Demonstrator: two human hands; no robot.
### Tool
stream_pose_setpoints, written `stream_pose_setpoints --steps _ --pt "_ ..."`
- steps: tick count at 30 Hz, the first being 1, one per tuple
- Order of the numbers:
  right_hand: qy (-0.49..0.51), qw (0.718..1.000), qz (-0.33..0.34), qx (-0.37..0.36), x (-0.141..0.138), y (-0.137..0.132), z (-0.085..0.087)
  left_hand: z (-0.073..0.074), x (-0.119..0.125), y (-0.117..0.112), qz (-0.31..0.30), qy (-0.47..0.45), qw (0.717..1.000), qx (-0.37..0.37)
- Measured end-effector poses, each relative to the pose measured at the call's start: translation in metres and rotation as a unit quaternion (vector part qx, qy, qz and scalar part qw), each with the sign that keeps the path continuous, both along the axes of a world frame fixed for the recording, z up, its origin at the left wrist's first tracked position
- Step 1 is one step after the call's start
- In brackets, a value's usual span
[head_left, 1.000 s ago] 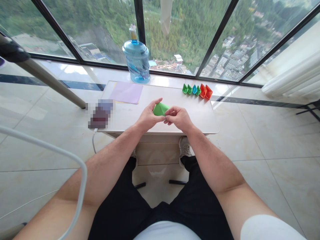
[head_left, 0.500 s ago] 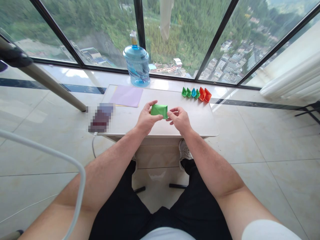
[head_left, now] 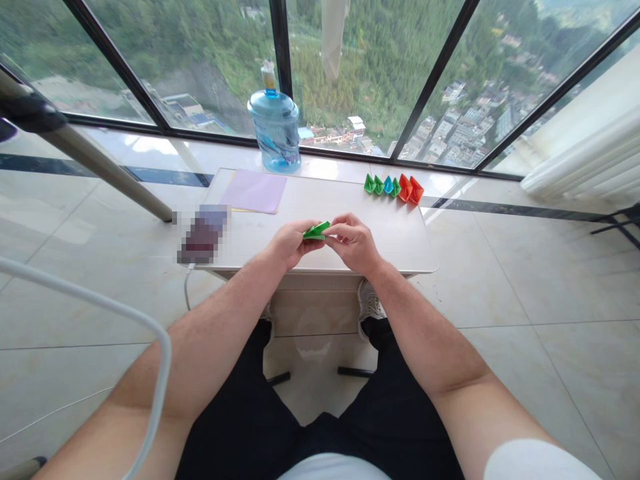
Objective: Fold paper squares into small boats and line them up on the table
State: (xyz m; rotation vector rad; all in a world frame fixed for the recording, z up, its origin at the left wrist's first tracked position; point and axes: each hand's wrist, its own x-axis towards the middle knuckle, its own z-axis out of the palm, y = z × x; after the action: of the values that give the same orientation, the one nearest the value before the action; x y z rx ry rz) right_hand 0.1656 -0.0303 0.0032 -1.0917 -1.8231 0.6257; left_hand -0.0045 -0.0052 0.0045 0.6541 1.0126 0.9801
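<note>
A folded green paper piece (head_left: 316, 231) is pinched between both hands just above the small white table (head_left: 400, 243). My left hand (head_left: 287, 243) grips its left end with closed fingers. My right hand (head_left: 353, 243) pinches its right end from the other side. The paper is seen nearly edge-on and lies almost flat. At the table's far right stands a row of several finished folded paper shapes (head_left: 393, 187), green, blue and red.
A stack of purple and yellow paper sheets (head_left: 254, 191) lies at the table's far left. A blue water jug (head_left: 275, 130) stands behind the table by the window. A blurred-out object (head_left: 203, 233) sits at the left edge. A white cable (head_left: 125, 320) curves at my left.
The green paper has been turned from facing me to nearly flat, and both hands have closed in on it and dropped a little toward the tabletop.
</note>
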Motion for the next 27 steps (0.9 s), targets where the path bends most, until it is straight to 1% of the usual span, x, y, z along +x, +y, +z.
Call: stream_pose_setpoints --steps 2,3,4,6,8,10,12,14,16,19,22,27 --pt "0.015 1.000 0.004 -0.004 -0.001 0.001 0.000 -0.001 0.002 -0.001 -0.004 0.013 1.000 -0.004" --pt "0.024 1.000 0.002 -0.016 -0.001 0.002 0.000 -0.002 0.003 -0.002 0.010 0.026 1.000 0.006" --pt "0.034 0.999 -0.002 -0.036 -0.001 0.002 0.000 -0.002 0.004 -0.002 0.027 0.043 0.998 0.028" --pt "0.062 0.994 -0.020 -0.084 -0.001 0.003 0.001 -0.003 0.004 -0.004 0.051 0.079 0.991 0.096" --pt "0.096 0.987 -0.037 -0.126 -0.001 0.003 0.002 -0.003 0.004 -0.006 0.042 0.112 0.979 0.162" --pt "0.124 0.980 -0.051 -0.150 0.000 0.004 0.005 -0.002 0.003 -0.008 0.015 0.138 0.968 0.207" --pt "0.137 0.974 -0.064 -0.169 0.000 0.004 0.009 -0.002 0.003 -0.010 0.002 0.153 0.960 0.235" --pt "0.137 0.971 -0.075 -0.183 0.000 0.005 0.011 -0.001 0.004 -0.011 0.001 0.162 0.954 0.250" --pt "0.131 0.970 -0.080 -0.186 0.001 0.004 0.011 -0.001 0.004 -0.011 0.013 0.182 0.948 0.262" --pt "0.125 0.974 -0.078 -0.172 0.001 0.004 0.009 -0.001 0.005 -0.010 0.040 0.234 0.929 0.285" --pt "0.115 0.978 -0.080 -0.156 0.000 0.004 0.006 -0.001 0.005 -0.010 0.043 0.269 0.915 0.299" --pt "0.083 0.980 -0.114 -0.140 0.000 0.004 0.008 0.000 0.006 -0.013 0.041 0.273 0.911 0.307"
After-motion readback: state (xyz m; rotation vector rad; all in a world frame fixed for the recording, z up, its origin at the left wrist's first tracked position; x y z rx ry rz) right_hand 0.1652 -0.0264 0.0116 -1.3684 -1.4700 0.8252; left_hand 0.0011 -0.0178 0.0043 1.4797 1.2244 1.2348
